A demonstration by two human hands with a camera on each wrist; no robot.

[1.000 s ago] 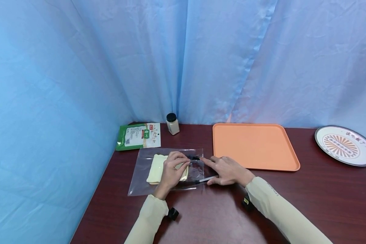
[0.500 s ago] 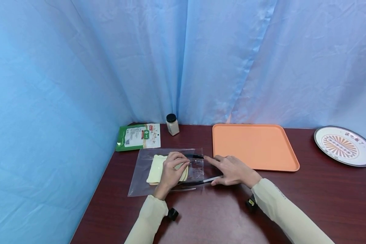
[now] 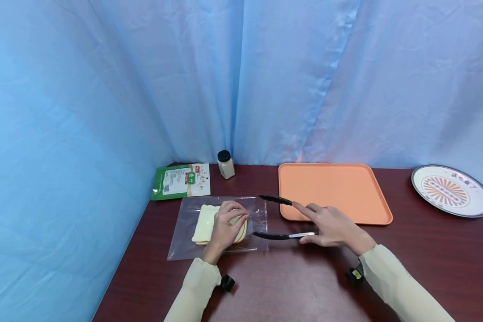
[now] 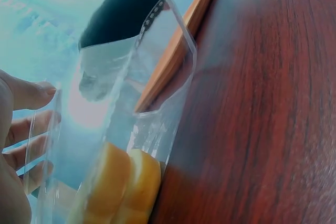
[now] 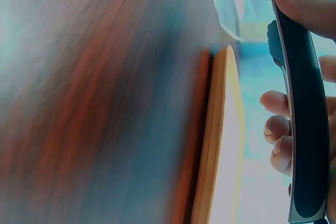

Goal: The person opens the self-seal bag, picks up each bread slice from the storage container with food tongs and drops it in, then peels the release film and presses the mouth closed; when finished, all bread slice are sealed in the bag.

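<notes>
A clear plastic bag (image 3: 179,243) lies on the table with bread slices (image 3: 204,222) inside; their yellowish crusts show in the left wrist view. My left hand (image 3: 224,228) pinches the upper layer of the bag near its right-hand mouth, lifting it off the lower one. Kitchen tongs (image 5: 307,124) with black heads are in my right hand (image 3: 334,226), thumb on one arm and fingers on the other. Their arms are spread wide, with nothing between the heads. The lower head (image 3: 271,235) points at the bag's mouth, and part of a head shows through plastic in the left wrist view.
An orange tray (image 3: 334,192) lies behind the right hand. A patterned plate (image 3: 472,199) rests at the far right. A green and white packet (image 3: 177,181) and a black-capped jar (image 3: 226,167) stand behind the bag. Blue curtains (image 3: 281,80) close off the back and left.
My right hand has drawn the tongs rightward, out of the bag, and their arms are spread wider. The bread stays in the bag. My left hand keeps its pinch with hardly any movement.
</notes>
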